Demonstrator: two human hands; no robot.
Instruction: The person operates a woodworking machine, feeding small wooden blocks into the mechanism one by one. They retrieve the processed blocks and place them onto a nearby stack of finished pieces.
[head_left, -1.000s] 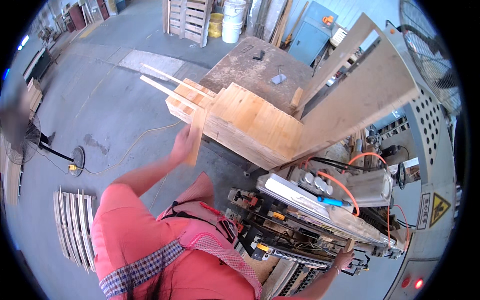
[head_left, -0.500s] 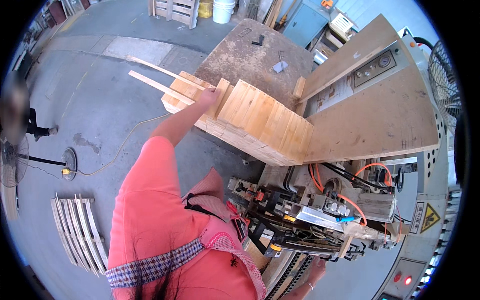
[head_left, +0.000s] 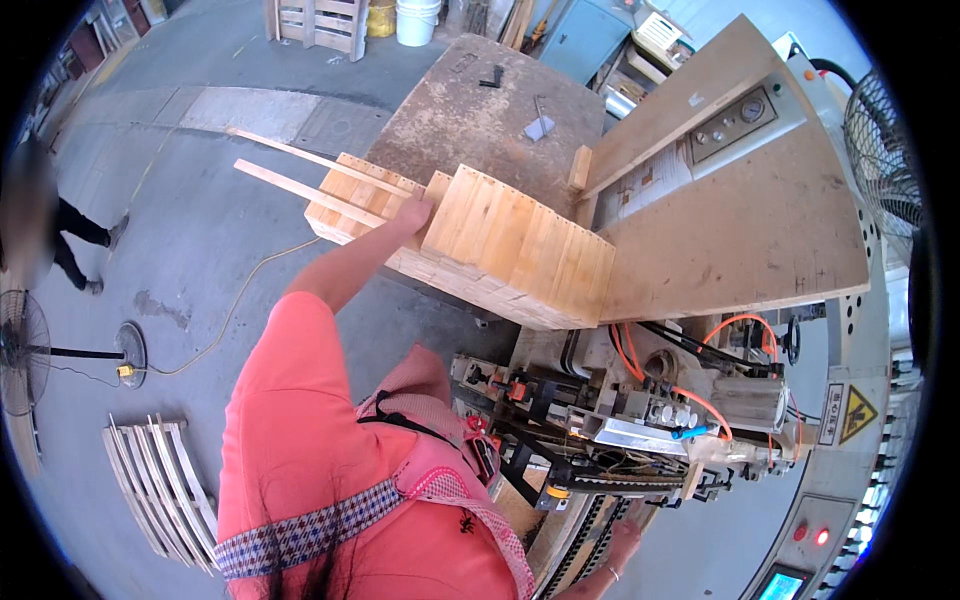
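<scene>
My left hand [head_left: 412, 213] is closed around a short wooden board [head_left: 437, 187] that stands on edge at the left end of a tight row of similar boards [head_left: 525, 235]. To the left of that hand, two long wooden strips [head_left: 300, 181] lie across a lower stack of blocks [head_left: 345, 205] and jut out past it. Low in the picture, my right hand [head_left: 624, 543] rests beside the machine's chain track [head_left: 590, 550]. Its fingers are small and partly hidden, so whether they grip anything cannot be made out.
A worn table [head_left: 440, 110] carries the wood. Large brown panels [head_left: 745, 225] stand to its right, above a machine [head_left: 660, 420] with orange hoses. A floor fan [head_left: 130, 345], slatted wooden pieces [head_left: 160, 490] and a yellow cord [head_left: 262, 262] are on the left. Another person [head_left: 70, 230] is at far left.
My left hand has brought the board rightward, closer to the row. The view has shifted slightly. The person at far left has stepped further into view. My right hand stays near the chain track.
</scene>
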